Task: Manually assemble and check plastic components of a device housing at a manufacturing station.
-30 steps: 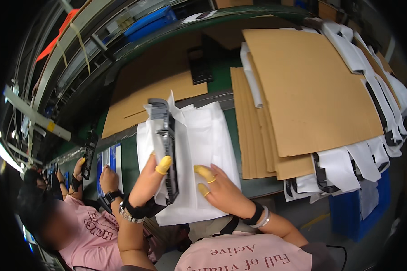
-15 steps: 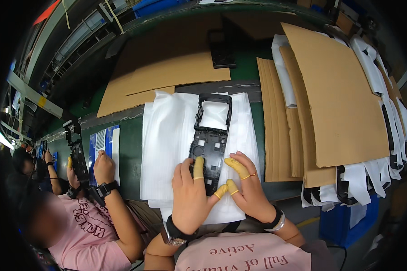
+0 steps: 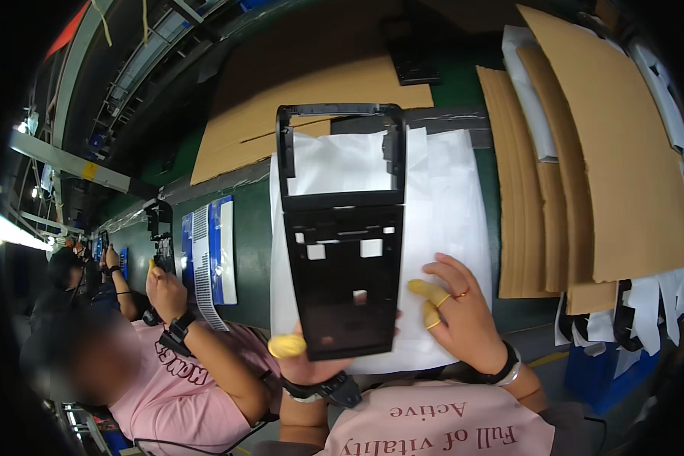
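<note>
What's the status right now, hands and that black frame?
Left hand grips black plastic frame at bottom, upright. Right hand open on white sheet. Nothing in the way.

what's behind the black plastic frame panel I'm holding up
Behind the black plastic frame panel, white sheets lie on the green bench; they show through its large upper opening and small cutouts. The left hand grips its lower edge, fingers mostly hidden. The sheets' middle is covered.

Factory assembly line: conveyor belt [image 3: 254,235], co-workers.
</note>
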Available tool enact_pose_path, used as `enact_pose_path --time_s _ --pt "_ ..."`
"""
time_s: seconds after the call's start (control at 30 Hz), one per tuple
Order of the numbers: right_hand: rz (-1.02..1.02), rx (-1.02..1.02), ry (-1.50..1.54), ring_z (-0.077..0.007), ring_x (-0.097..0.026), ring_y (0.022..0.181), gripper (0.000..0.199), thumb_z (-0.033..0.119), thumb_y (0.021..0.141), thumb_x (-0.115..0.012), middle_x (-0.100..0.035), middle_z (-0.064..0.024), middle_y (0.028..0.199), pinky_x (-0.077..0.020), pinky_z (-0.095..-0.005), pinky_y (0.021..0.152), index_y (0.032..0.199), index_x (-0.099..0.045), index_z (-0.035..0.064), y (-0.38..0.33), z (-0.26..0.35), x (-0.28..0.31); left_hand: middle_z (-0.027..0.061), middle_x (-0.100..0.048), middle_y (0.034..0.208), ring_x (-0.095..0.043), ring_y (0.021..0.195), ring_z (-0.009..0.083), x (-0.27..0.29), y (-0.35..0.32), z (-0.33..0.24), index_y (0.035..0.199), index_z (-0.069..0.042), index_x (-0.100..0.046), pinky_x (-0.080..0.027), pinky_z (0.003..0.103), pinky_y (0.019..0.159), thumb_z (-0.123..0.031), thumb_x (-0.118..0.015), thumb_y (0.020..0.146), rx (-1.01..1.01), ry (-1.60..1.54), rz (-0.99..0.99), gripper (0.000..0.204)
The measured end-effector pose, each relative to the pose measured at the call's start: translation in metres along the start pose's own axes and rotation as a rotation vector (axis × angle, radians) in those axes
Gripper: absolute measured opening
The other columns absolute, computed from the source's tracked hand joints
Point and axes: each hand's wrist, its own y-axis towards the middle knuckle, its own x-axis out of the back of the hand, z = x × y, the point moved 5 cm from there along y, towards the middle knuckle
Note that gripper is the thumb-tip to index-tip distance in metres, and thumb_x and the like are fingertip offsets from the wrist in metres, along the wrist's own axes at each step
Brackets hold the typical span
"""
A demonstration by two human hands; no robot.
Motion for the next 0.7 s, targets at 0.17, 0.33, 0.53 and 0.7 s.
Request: enact_pose_path --time_s 0.17,0.33,0.53,0.7 --pt "-0.005 0.000 0.015 -0.0313 -0.038 0.124 0.032 0.006 0.071 -0.063 -0.047 -0.0098 0.123 -0.0380 -0.0414 0.098 0.102 -0.065 0.0033 -0.002 -0.003 0.002 0.0269 -0.029 0.141 -0.034 0.123 0.0543 -0.010 0.001 0.010 0.143 -0.004 -0.022 -0.027 0.067 0.101 -0.054 -0.070 0.068 0.077 -0.216 0.054 0.102" --pt "-0.005 0.000 0.050 -0.0320 -0.039 0.124 0.032 0.005 0.071 -0.062 -0.047 -0.0101 0.124 -0.0372 -0.0417 0.098 0.103 -0.063 0.0035 -0.001 0.000 0.002 0.0272 -0.023 0.143 -0.034 0.123 0.0527 -0.010 0.002 0.008 0.145 -0.009 -0.015 -0.029 0.066 0.101 -0.062 -0.069 0.064 0.106 -0.148 0.063 0.111" --pt "-0.055 -0.008 0.066 -0.0343 -0.044 0.119 0.032 0.002 0.072 -0.059 -0.050 -0.0113 0.120 -0.0388 -0.0420 0.097 0.103 -0.064 0.0066 0.004 0.002 -0.005 0.0305 -0.015 0.144 -0.034 0.126 0.0448 -0.025 0.011 -0.019 0.145 -0.007 -0.011 -0.033 0.062 0.100 -0.052 -0.068 0.075 -0.057 -0.319 -0.009 0.101" --pt "-0.087 0.003 0.036 -0.0357 -0.047 0.116 0.032 -0.001 0.071 -0.057 -0.053 -0.0125 0.115 -0.0406 -0.0418 0.095 0.102 -0.064 0.0061 0.004 0.003 -0.001 0.0270 -0.012 0.146 -0.012 0.137 0.0395 -0.029 0.034 -0.040 0.144 -0.002 -0.016 -0.018 0.049 0.113 -0.037 -0.062 0.086 -0.244 -0.583 -0.023 0.082"
